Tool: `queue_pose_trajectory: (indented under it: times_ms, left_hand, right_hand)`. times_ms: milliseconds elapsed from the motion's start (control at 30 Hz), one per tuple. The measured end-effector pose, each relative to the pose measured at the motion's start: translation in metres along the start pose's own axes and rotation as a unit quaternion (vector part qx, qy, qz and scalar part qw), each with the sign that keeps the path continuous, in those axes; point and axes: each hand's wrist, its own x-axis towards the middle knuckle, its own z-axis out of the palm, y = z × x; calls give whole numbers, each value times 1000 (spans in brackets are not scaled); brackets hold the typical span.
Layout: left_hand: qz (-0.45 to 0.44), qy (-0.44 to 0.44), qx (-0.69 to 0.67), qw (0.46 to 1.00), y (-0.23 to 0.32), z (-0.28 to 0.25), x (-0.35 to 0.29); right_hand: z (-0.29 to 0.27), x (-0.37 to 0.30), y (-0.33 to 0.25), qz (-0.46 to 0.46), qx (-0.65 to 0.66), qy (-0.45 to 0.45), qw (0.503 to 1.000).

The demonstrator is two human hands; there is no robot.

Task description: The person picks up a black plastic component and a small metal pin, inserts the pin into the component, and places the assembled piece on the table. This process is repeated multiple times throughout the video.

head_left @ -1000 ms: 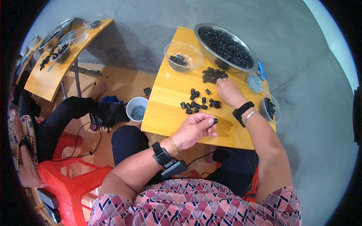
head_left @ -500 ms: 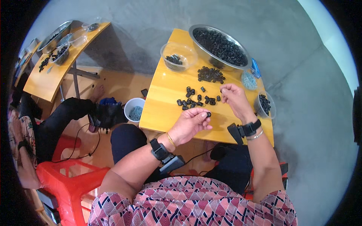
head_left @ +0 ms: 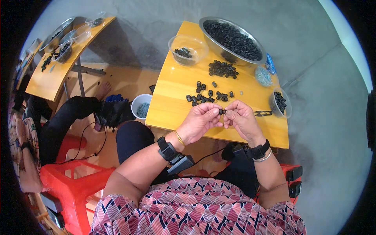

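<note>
Just above the near part of the yellow table [head_left: 176, 113], my two hands meet fingertip to fingertip. My left hand [head_left: 201, 120] pinches a small black barrel-shaped plastic piece [head_left: 221, 112] between thumb and forefinger. The fingers of my right hand [head_left: 242, 119] close on the other end of it; whether they bring a second small part is hidden. Beyond the fingertips lie several loose black barrel pieces [head_left: 199, 87]. Farther back is a heap of smaller black parts [head_left: 222, 69]. A flat black slotted tool [head_left: 263, 113] rests just right of my right hand.
A steel basin [head_left: 258, 59] full of black parts stands at the back. Clear bowls [head_left: 170, 44] [head_left: 288, 112] with black parts sit left and right, beside a tub of pale blue bits [head_left: 263, 76]. A white bucket [head_left: 136, 104], a red stool [head_left: 78, 184] and another person's table [head_left: 43, 84] are leftward.
My right hand has come from the loose pieces toward me and joined my left at the held piece. The black slotted tool now shows beside it. The view has shifted slightly.
</note>
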Motion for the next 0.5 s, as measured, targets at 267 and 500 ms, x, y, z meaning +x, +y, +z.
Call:
queue_pose_trajectory:
  times_ms: [267,500]
  left_hand:
    - [-2,10,7,1000,0,0,1]
    - [-17,-2,18,1000,1,-2,0]
  right_hand:
    - [0,1,3,8,10,-2,1000]
    - [2,-1,3,-10,-39,-13,999]
